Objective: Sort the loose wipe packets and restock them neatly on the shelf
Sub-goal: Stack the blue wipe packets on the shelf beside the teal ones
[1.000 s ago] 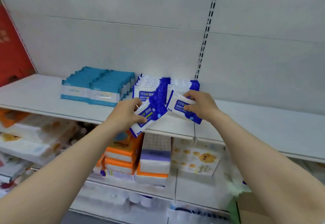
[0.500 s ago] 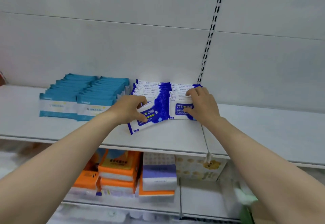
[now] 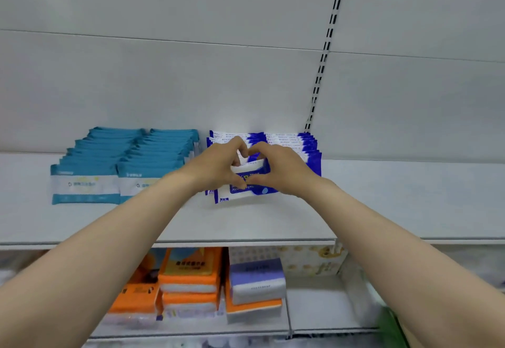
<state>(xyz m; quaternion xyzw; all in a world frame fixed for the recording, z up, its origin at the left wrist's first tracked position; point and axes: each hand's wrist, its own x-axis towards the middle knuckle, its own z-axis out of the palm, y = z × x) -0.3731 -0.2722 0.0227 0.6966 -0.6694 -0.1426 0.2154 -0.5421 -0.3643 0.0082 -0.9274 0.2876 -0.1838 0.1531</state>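
Head view of a white shelf [image 3: 273,222] with wipe packets standing in rows against its back wall. Both hands are meeting over the front of the blue-and-white wipe packets [image 3: 308,153], which are standing in two overlapping rows near the middle of the shelf, just left of the slotted upright [image 3: 323,55] in the wall. The left hand [image 3: 218,164] is curling its fingers over the top edge of the front packet [image 3: 246,187] while its thumb is pressing the packet's printed face. The right hand [image 3: 278,168] is mirroring it, fingers hooking over the top and thumb lying on the face, so that the fingertips of both hands are nearly touching. The front packet is thus being gripped by both hands; it is leaning forward of the rows behind it, and its lower edge is sitting on or just above the shelf, which of the two cannot be told. Left of the blue-and-white packets, and just beside them, two rows of teal wipe packets [image 3: 84,183] are standing on the same shelf, untouched. Below the shelf, a lower shelf is carrying orange tissue packs [image 3: 188,271], a purple-and-white tissue pack [image 3: 257,279] resting on one of them, and a pale patterned pack [image 3: 308,261] behind.
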